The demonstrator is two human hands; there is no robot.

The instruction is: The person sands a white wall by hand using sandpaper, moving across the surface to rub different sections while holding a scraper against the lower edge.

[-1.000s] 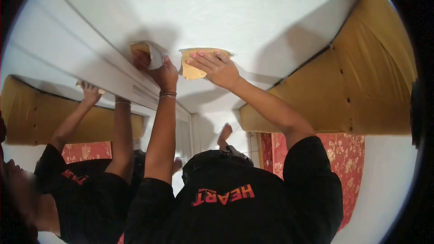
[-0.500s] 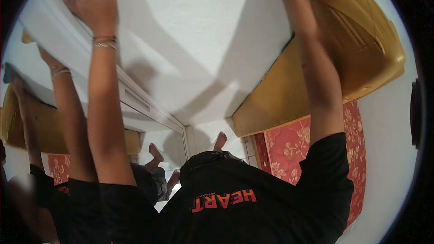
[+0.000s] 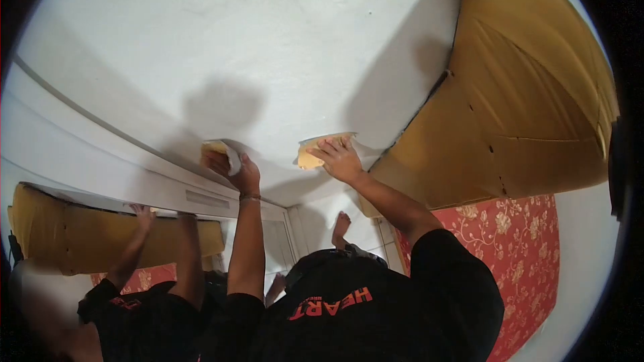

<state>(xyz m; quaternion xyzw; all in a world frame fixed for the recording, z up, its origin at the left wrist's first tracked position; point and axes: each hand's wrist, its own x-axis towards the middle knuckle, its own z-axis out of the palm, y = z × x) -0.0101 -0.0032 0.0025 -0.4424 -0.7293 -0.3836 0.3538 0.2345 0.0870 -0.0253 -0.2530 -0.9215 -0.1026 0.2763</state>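
My left hand is curled around a yellow cloth with a whitish fold, close against the white wall. To its right, my right hand presses another yellow cloth, greyish along its top edge, onto the same wall. The fingers of that hand lie spread over the cloth and partly cover it. Both arms reach forward from a black T-shirt with red lettering.
A mustard-yellow padded headboard stands along the right, beside a red floral mattress. At left, a white-framed mirror panel reflects the arms and headboard. A bare foot is on the tiled floor.
Both hands have come down from the top of the view toward its middle, and closer together. The two cloths now show more fully, and more of the white wall is in sight.
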